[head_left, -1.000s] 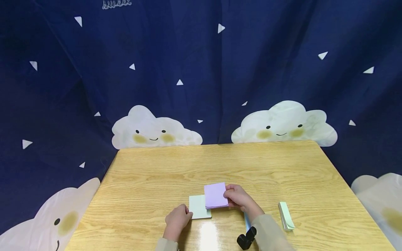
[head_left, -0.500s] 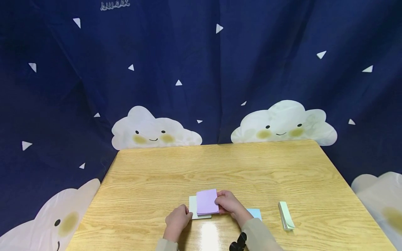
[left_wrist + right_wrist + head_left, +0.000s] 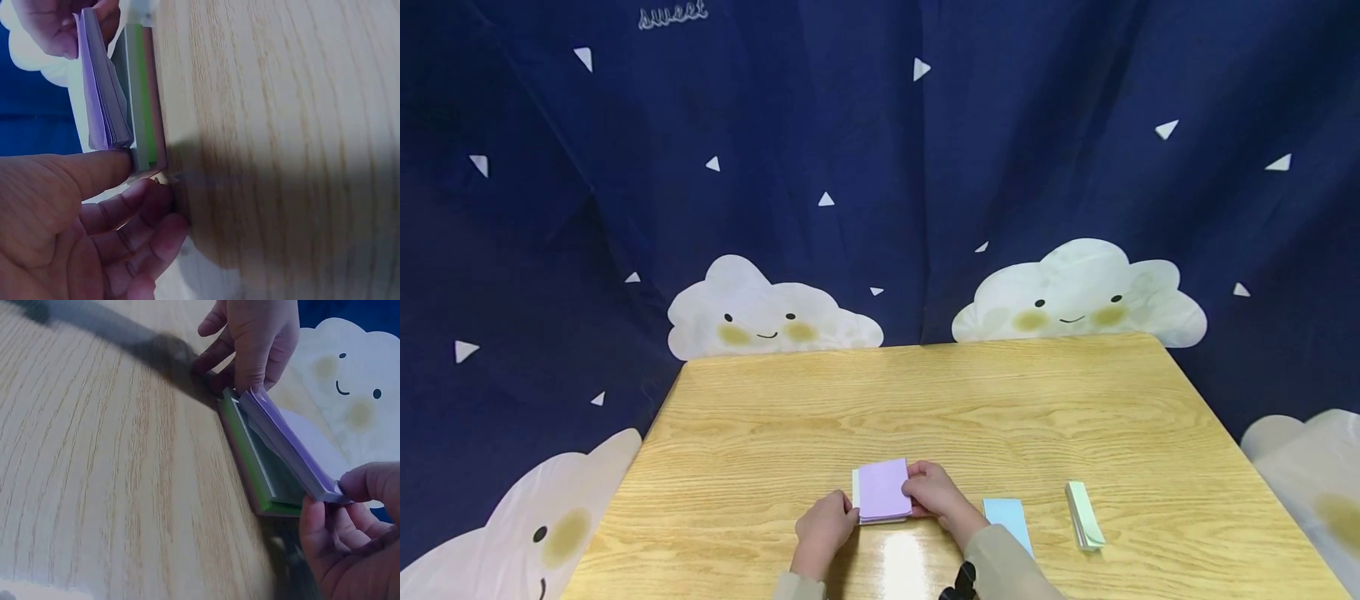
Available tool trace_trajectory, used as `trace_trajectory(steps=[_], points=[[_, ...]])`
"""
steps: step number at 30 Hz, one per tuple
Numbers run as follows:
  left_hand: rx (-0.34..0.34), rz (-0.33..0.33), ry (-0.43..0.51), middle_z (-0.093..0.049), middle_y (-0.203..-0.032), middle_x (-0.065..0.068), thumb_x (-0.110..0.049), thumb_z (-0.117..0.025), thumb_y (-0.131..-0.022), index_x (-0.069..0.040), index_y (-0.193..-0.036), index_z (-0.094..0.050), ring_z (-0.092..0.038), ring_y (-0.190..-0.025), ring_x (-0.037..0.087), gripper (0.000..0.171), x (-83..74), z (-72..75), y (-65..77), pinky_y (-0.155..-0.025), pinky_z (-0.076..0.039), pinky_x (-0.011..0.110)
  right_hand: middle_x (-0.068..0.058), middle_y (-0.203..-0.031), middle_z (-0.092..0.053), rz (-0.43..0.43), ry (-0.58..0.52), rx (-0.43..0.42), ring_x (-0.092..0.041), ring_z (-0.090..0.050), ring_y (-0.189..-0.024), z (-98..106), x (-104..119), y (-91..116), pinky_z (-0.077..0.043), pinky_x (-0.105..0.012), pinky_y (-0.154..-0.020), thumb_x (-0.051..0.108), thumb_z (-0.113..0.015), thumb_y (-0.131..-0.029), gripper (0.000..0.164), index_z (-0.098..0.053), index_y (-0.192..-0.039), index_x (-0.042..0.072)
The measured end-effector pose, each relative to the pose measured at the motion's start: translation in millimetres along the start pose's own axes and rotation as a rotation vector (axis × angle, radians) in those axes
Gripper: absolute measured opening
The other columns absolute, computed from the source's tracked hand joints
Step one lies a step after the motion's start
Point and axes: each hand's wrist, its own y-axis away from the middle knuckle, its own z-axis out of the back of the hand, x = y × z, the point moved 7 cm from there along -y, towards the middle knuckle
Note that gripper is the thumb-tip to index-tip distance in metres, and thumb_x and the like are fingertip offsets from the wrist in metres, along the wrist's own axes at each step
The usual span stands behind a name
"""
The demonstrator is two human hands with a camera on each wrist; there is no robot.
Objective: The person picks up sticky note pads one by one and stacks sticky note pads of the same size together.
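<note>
My right hand (image 3: pixel 937 495) pinches a purple sticky note pad (image 3: pixel 883 490) by its right edge, thumb on top and fingers below. The purple pad lies tilted over a small stack of sticky note pads (image 3: pixel 145 100), its left end low against the stack and its right end raised, as the right wrist view shows. Pale, green and pinkish layers show along the stack's side. My left hand (image 3: pixel 827 525) holds the near left corner of this stack, thumb over the top and fingertips at its edge. Most of the stack's top is hidden by the purple pad.
A light blue sticky note pad (image 3: pixel 1009 518) lies just right of my right forearm, partly covered by the sleeve. Farther right is a narrow pale green strip-shaped item (image 3: pixel 1084 517). The wooden table (image 3: pixel 925 392) ends at a dark blue curtain (image 3: pixel 880 125) with clouds.
My right hand has brought the purple pad left and nearer, down over the stack. More of the blue pad now shows as the right forearm shifted. The left hand stays in place.
</note>
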Motion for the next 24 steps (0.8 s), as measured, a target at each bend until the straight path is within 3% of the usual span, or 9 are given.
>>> trace_trajectory(steps=[10, 16, 24], points=[[-0.002, 0.039, 0.018, -0.058, -0.074, 0.007, -0.028, -0.048, -0.088, -0.010, -0.069, -0.054, -0.052, -0.064, 0.022, 0.027, 2.3, 2.0, -1.4, -0.059, -0.040, 0.045, -0.006, -0.073, -0.052, 0.008, -0.011, 0.002, -0.010, -0.052, -0.056, -7, -1, -2, -0.046, -0.022, -0.047, -0.003, -0.050, -0.072, 0.026, -0.049, -0.098, -0.008], [0.007, 0.043, 0.022, -0.056, -0.070, 0.006, -0.035, -0.051, -0.087, -0.010, -0.069, -0.053, -0.050, -0.062, 0.021, 0.031, 0.0, 2.3, 0.4, -0.058, -0.038, 0.042, -0.002, -0.066, -0.047, 0.037, 0.006, 0.000, -0.008, -0.048, -0.051, -11, 2, -1, -0.044, -0.020, -0.044, -0.003, -0.051, -0.070, 0.022, -0.050, -0.091, -0.006], [-0.006, 0.042, 0.012, -0.053, -0.066, 0.003, -0.034, -0.057, -0.083, -0.011, -0.067, -0.051, -0.047, -0.059, 0.018, 0.029, -2.8, 3.3, 1.0, -0.057, -0.037, 0.040, -0.004, -0.065, -0.049, 0.118, 0.181, -0.047, -0.007, -0.045, -0.044, -9, 8, 2, -0.044, -0.021, -0.040, -0.006, -0.052, -0.066, 0.024, -0.047, -0.089, -0.006]])
